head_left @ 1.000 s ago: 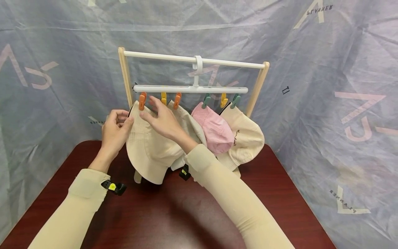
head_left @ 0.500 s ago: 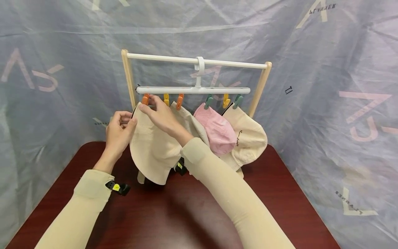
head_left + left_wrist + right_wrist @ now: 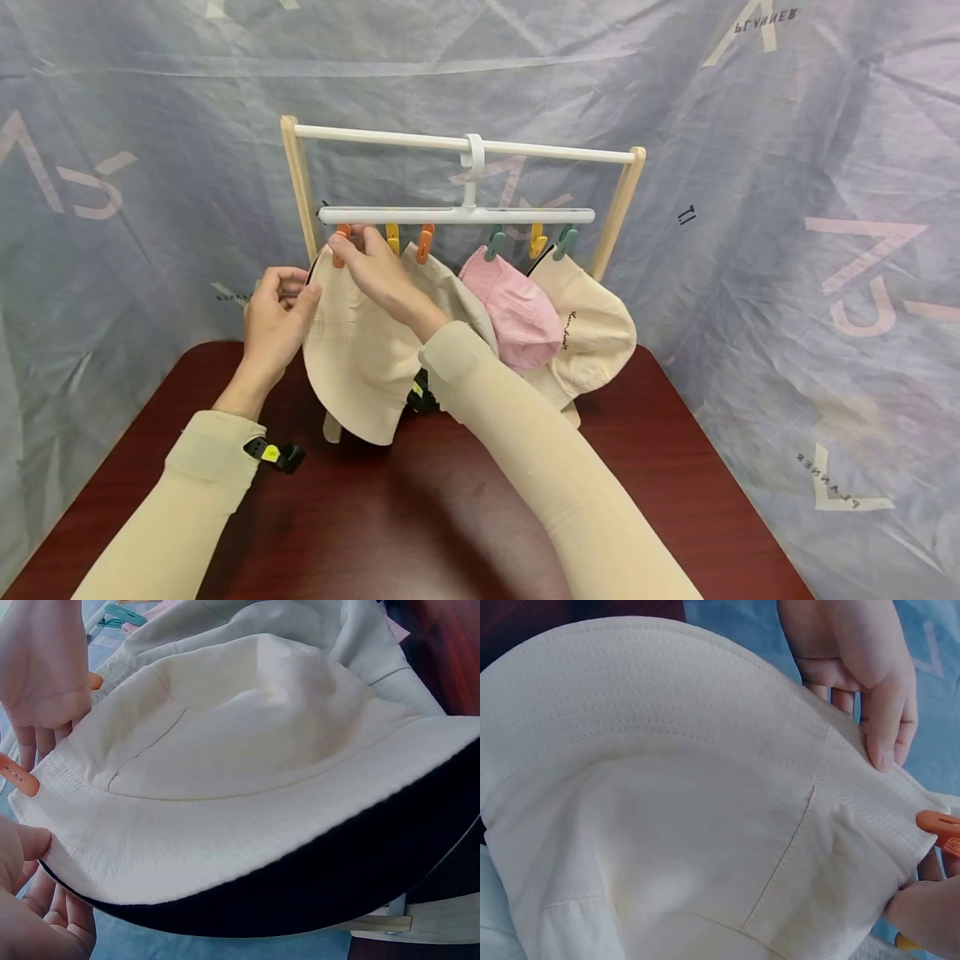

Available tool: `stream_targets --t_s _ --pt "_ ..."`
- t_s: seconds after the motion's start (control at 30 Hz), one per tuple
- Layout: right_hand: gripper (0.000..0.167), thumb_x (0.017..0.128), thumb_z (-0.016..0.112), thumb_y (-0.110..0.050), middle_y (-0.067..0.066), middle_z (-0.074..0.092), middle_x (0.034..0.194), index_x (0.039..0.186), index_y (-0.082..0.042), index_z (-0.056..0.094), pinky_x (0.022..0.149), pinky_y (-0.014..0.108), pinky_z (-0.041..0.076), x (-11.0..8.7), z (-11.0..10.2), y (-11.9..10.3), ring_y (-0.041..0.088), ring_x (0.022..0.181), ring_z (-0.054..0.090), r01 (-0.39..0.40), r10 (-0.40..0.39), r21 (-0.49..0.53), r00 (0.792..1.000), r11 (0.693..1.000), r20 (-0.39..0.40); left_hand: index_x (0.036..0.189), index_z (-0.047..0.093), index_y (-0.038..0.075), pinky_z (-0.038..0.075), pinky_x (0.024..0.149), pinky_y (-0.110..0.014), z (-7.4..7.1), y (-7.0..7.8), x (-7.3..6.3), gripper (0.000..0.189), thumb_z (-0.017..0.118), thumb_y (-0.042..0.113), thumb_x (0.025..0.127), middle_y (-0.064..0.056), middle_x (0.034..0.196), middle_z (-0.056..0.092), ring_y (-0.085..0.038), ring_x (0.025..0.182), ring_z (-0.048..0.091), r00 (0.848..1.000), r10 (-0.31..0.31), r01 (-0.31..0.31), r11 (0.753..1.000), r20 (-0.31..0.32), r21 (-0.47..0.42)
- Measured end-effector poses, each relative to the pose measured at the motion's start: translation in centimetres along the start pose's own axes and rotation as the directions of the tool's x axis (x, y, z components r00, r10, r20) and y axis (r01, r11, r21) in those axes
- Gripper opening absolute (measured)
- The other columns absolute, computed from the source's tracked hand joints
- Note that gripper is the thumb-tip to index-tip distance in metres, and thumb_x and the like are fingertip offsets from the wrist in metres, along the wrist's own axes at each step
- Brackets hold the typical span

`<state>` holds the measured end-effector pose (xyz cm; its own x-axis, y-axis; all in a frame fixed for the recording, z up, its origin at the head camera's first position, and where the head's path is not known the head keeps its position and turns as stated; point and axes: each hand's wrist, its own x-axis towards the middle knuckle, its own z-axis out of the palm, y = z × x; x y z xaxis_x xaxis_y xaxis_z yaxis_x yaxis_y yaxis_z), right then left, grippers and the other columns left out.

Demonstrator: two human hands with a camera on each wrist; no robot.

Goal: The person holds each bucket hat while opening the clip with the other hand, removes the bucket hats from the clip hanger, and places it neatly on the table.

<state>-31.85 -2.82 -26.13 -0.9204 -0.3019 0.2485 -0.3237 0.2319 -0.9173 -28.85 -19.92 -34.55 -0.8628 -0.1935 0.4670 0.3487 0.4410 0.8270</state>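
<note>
A cream bucket hat (image 3: pixel 367 358) with a dark lining hangs by its brim from an orange clip (image 3: pixel 339 261) at the hanger's left end. My left hand (image 3: pixel 279 321) pinches the brim's left edge, thumb in front and fingers behind. At the top edge beside this clip, my right hand (image 3: pixel 382 275) pinches the hat's fabric; in the right wrist view its thumb lies on the cloth while its fingers (image 3: pixel 930 864) pass behind. The thumb partly covers the clip in the head view.
A white clip hanger (image 3: pixel 450 216) hangs from a wood-ended rack (image 3: pixel 375 136). Behind are a grey-green hat (image 3: pixel 450 287), a pink hat (image 3: pixel 517 308) and a cream lettered hat (image 3: pixel 600 333), on orange and green clips. Yellow clips (image 3: pixel 537 240) hang between. Below is a dark red table (image 3: pixel 480 517).
My right hand has moved left and up to the orange clip and closed on the hat's top edge. My left hand has stayed at the brim; the view has shifted slightly.
</note>
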Motion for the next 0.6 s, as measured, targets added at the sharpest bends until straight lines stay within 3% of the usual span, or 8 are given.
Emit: stream_targets --t_s 0.2,0.43,0.6 --pt "0.034 0.113 0.052 -0.041 -0.003 0.059 0.125 0.133 -0.014 0.054 0.099 0.030 0.047 0.22 0.13 0.03 0.011 0.113 0.057 -0.016 0.016 0.039 1.000 0.999 0.008 0.137 0.057 0.008 0.049 0.080 -0.021 -0.01 0.00 0.00 0.042 0.062 0.039 0.108 -0.001 0.115 0.062 -0.001 0.095 0.061 1.000 0.000 0.000 1.000 -0.004 0.000" --pt "0.049 0.113 0.052 -0.043 0.001 0.058 0.143 0.151 -0.012 0.049 0.108 0.032 0.047 0.37 0.23 0.15 0.013 0.129 0.056 -0.028 0.027 0.056 1.000 0.998 0.007 0.136 0.058 0.009 0.049 0.081 -0.021 0.04 0.01 0.01 0.041 0.063 0.038 0.107 -0.001 0.115 0.063 -0.001 0.095 0.061 1.000 -0.004 0.004 1.000 -0.012 -0.006" --pt "0.045 0.113 0.053 -0.039 0.003 0.063 0.133 0.146 -0.009 0.053 0.100 0.029 0.048 0.43 0.28 0.37 0.012 0.117 0.058 0.004 -0.003 0.082 1.000 0.997 -0.011 0.134 0.059 0.008 0.048 0.081 -0.021 0.11 -0.08 0.04 0.038 0.064 0.035 0.107 -0.001 0.114 0.063 -0.001 0.094 0.061 1.000 0.010 -0.010 1.000 -0.027 -0.014"
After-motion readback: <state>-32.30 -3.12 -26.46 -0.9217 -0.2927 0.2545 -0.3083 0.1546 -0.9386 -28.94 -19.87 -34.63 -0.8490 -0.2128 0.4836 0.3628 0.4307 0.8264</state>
